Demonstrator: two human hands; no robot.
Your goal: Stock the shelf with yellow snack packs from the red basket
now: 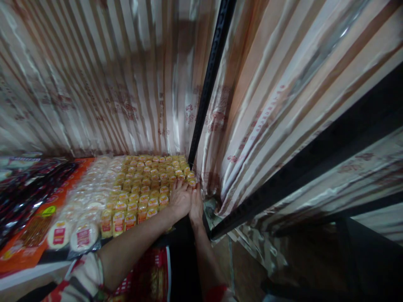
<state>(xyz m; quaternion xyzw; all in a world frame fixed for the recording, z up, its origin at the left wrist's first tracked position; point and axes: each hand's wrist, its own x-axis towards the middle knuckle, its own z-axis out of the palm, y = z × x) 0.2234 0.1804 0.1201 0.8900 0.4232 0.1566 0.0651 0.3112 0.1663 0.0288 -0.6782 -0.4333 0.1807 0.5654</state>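
Note:
Small yellow-wrapped snack packets lie in close rows on a dark shelf surface. My left hand rests at their right end, its fingers stretched forward over the packets. Beside it, touching or nearly so, my right hand lies along the outer edge of the rows, fingers extended and seen edge-on. Both sets of fingertips reach a packet in the corner near the black post. Nothing shows as gripped, though the undersides of the fingers are hidden and the picture is blurred.
White round packaged cakes lie left of the yellow packets, then orange packs and dark glossy packs. A black post rises at the corner. Pleated curtain hangs behind; a black bar slants across the right. A red pack sits below.

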